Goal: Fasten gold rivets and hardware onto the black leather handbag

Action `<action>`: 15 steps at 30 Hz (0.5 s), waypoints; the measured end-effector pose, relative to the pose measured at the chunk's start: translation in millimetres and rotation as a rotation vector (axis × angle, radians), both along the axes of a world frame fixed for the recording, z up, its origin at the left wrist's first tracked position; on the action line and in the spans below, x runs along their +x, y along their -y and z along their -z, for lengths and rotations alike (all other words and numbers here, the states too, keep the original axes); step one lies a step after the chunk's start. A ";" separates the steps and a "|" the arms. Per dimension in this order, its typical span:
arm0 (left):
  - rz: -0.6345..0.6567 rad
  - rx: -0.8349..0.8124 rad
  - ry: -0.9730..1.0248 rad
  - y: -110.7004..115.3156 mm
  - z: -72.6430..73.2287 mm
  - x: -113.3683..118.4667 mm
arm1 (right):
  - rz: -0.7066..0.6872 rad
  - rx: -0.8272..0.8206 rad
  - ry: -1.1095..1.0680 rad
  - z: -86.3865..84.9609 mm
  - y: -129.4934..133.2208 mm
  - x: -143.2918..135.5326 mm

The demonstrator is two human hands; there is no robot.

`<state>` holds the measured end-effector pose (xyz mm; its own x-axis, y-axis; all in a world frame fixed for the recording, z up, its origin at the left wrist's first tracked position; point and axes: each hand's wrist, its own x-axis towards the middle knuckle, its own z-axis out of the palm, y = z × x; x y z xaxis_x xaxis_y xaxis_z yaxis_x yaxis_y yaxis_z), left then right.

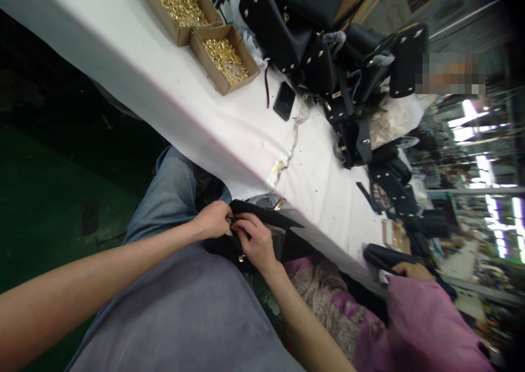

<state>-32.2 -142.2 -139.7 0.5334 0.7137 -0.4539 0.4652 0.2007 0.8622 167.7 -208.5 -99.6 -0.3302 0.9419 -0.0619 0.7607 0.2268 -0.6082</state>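
A black handbag (pixel 266 214) with gold-coloured fittings rests on my lap against the table edge. At its near side my left hand (pixel 213 219) is closed, its fingertips pinching a small dark part of the bag. My right hand (pixel 257 242) meets it there, thumb and fingers closed on the same spot. The fingers cover exactly what is pinched. A gold clasp (pixel 280 203) shows on the bag's far side, and a gold stud (pixel 241 258) shows below my right hand.
Two cardboard boxes, a larger one (pixel 164 12) and a smaller one (pixel 209 68), hold small gold hardware on the white-covered table (pixel 197 109). A phone (pixel 284 100) lies near piled black bags (pixel 283 38). At right, a co-worker's hand (pixel 414 271) touches a black piece.
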 end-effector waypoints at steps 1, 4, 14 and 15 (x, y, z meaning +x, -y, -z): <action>-0.002 0.004 0.003 0.7 0.1 -0.2 | 0.008 -0.004 -0.006 -0.7 -0.2 -0.8; -0.005 0.016 0.011 2.8 -0.8 -0.9 | 0.010 -0.014 -0.010 -3.0 -0.8 -3.2; -0.016 0.065 -0.009 7.3 -3.6 -0.4 | 0.103 -0.024 -0.038 -6.4 -0.7 -6.9; -0.017 0.073 -0.011 8.2 -3.3 -0.4 | 0.100 -0.026 -0.037 -7.1 -0.9 -7.5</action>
<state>-32.6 -150.3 -136.3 0.5165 0.7539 -0.4061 0.4717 0.1453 0.8697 160.2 -207.6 -92.4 -0.2373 0.9684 -0.0766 0.7557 0.1344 -0.6410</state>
